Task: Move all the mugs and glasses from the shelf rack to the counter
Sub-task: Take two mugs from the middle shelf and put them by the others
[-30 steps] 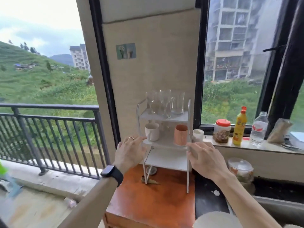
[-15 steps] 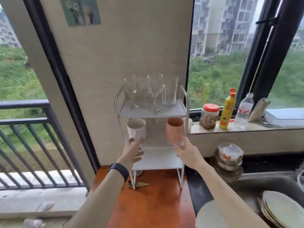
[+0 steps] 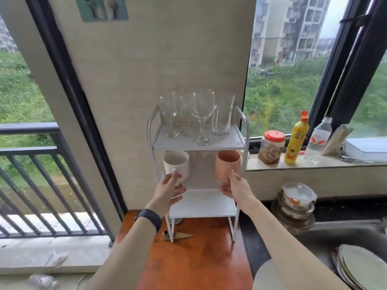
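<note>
Head view: a second ago both hands hung beside the posts of the shelf rack (image 3: 150,132). Now the left hand (image 3: 167,190) curls thumb and fingers round the handle of the white mug (image 3: 177,162) at the middle shelf's left end, and the right hand (image 3: 235,186) grips the pink mug (image 3: 228,164) low at its right end. Cannot tell if either mug is clear of the shelf. The stemmed glasses (image 3: 203,109) and glass mug (image 3: 223,116) sit untouched on top, none out on the table (image 3: 194,264), so the clearing is judged barely begun.

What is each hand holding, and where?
Left hand grips the white mug at its handle; right hand grips the pink mug around its lower body.
</note>
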A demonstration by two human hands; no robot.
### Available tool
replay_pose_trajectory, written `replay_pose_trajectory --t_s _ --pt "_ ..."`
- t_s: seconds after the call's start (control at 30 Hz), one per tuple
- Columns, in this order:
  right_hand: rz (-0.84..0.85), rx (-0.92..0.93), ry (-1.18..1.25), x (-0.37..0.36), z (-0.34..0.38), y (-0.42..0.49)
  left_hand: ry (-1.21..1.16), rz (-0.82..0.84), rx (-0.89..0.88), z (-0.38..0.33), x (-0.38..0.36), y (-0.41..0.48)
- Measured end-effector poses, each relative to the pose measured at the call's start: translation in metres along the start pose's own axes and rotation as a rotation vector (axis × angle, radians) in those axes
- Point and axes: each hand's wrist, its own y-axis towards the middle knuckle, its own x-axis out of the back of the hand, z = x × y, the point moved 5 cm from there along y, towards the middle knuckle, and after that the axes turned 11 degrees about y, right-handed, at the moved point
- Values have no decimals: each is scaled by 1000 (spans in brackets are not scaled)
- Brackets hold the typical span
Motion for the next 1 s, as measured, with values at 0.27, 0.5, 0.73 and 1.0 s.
replay_pose_trajectory --t_s 0.27,0.5,0.73,1.0 --pt "66 143 -28 -6 -9 -39 50 59 -110 11 10 -36" --pt "119 218 -76 1 -37 -113 99 124 -186 37 4 -72" --pt "1 189 -82 62 -60 -155 236 253 -295 52 -47 -99" --pt "-263 223 -72 198 -57 -219 366 497 -367 55 -164 -149"
